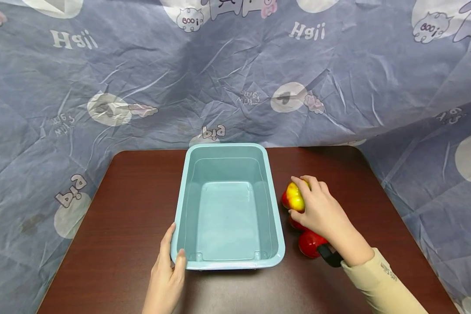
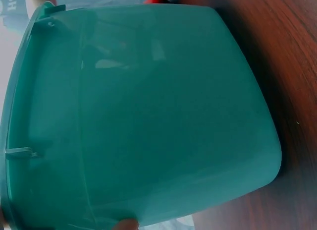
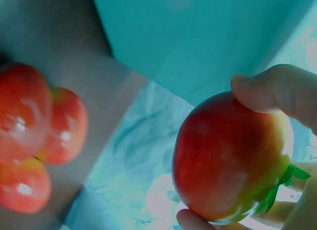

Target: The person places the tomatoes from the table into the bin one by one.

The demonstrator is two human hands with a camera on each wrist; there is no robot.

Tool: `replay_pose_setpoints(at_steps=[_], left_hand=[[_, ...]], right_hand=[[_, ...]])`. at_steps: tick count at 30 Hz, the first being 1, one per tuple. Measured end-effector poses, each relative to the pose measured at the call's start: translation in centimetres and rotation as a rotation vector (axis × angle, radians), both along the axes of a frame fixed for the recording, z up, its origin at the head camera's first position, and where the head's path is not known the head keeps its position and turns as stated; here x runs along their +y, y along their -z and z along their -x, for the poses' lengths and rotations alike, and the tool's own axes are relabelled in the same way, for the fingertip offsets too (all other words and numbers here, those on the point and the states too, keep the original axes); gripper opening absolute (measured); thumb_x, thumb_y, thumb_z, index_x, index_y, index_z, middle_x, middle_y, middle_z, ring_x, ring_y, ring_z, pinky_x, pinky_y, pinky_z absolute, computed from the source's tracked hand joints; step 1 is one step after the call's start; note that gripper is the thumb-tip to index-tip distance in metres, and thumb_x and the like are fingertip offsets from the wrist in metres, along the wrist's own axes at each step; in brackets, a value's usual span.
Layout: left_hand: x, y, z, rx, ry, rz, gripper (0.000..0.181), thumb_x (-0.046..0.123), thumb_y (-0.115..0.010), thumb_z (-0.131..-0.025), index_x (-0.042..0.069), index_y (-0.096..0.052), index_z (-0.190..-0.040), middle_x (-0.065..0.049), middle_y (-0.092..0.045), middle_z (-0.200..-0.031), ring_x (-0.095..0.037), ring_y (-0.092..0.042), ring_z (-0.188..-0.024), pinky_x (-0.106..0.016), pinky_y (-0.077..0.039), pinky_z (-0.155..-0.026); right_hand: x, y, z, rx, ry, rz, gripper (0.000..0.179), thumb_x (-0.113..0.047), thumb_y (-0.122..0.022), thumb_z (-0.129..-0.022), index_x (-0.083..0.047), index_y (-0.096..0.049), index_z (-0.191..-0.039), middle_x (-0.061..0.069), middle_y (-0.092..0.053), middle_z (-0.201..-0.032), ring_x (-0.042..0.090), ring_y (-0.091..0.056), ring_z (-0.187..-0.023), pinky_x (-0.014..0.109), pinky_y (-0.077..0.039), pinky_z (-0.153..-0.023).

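Observation:
My left hand [image 1: 166, 274] grips the near left corner of a light blue plastic tub [image 1: 276, 218], thumb over the rim and fingers along the outer side. Nothing lies inside the tub. In the left wrist view the tub's outer wall [image 2: 163, 106] fills most of the picture, with one fingertip [image 2: 126, 224] at its lower edge. To the right of the tub, my right hand [image 1: 323, 209] holds a glossy red-and-yellow fruit [image 3: 223, 155] with green leaves [image 3: 277, 190] at its stem end. Its thumb and fingers curl round opposite sides of the fruit.
Several red fruits lie on the dark wooden table [image 1: 141, 187] beside the tub, among them a round red one [image 1: 310, 244] below my right hand. The right wrist view shows a cluster of these fruits [image 3: 62, 126]. A patterned blue-grey cloth [image 1: 227, 65] hangs behind the table.

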State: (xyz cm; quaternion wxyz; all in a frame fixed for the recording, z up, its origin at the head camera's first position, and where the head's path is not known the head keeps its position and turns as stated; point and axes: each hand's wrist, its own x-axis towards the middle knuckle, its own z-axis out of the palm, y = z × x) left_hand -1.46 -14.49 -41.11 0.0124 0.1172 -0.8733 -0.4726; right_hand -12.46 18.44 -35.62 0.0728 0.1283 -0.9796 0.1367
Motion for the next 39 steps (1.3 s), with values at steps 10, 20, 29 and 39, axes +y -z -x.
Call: replay_pose_setpoints(at_steps=[10, 20, 29, 39], left_hand=[[0.3, -0.1, 0.1, 0.012, 0.0, 0.007, 0.062, 0.018, -0.041, -0.102, 0.041, -0.02, -0.155, -0.005, -0.044, -0.153, -0.029, -0.055, -0.127, -0.052, -0.043, -0.097], [0.3, 0.0, 0.3, 0.013, -0.012, 0.001, 0.063, 0.018, -0.042, -0.101, 0.043, -0.02, -0.154, -0.006, -0.043, -0.153, -0.03, -0.053, -0.129, -0.053, -0.043, -0.098], [0.3, 0.0, 0.3, 0.011, -0.004, 0.003, 0.063, 0.018, -0.043, -0.101, 0.04, -0.019, -0.155, -0.007, -0.042, -0.153, -0.031, -0.052, -0.131, -0.054, -0.042, -0.099], [0.2, 0.2, 0.1, 0.037, 0.018, 0.017, 0.062, 0.018, -0.043, -0.102, 0.033, -0.018, -0.157, -0.011, -0.044, -0.151, -0.031, -0.057, -0.123, -0.049, -0.049, -0.09]], right_hand=[[-0.3, -2.3, 1.0, 0.03, -0.018, 0.038, 0.075, -0.017, -0.076, -0.074, -0.006, -0.044, -0.141, 0.02, -0.045, -0.135, 0.043, -0.045, -0.113, 0.053, -0.053, -0.081], [-2.4, -3.6, 1.6, 0.037, -0.088, 0.072, 0.067, -0.019, -0.073, -0.078, -0.008, -0.048, -0.139, 0.017, -0.048, -0.134, 0.042, -0.048, -0.113, 0.05, -0.053, -0.084], [-3.7, -3.7, 2.0, 0.01, -0.135, 0.08, 0.068, -0.02, -0.073, -0.077, -0.007, -0.049, -0.139, 0.016, -0.049, -0.135, 0.041, -0.049, -0.115, 0.047, -0.053, -0.083], [-4.9, -3.4, 2.1, -0.034, -0.174, 0.076, 0.071, -0.023, -0.078, -0.077, -0.009, -0.049, -0.14, 0.013, -0.049, -0.136, 0.038, -0.049, -0.117, 0.045, -0.055, -0.081]])
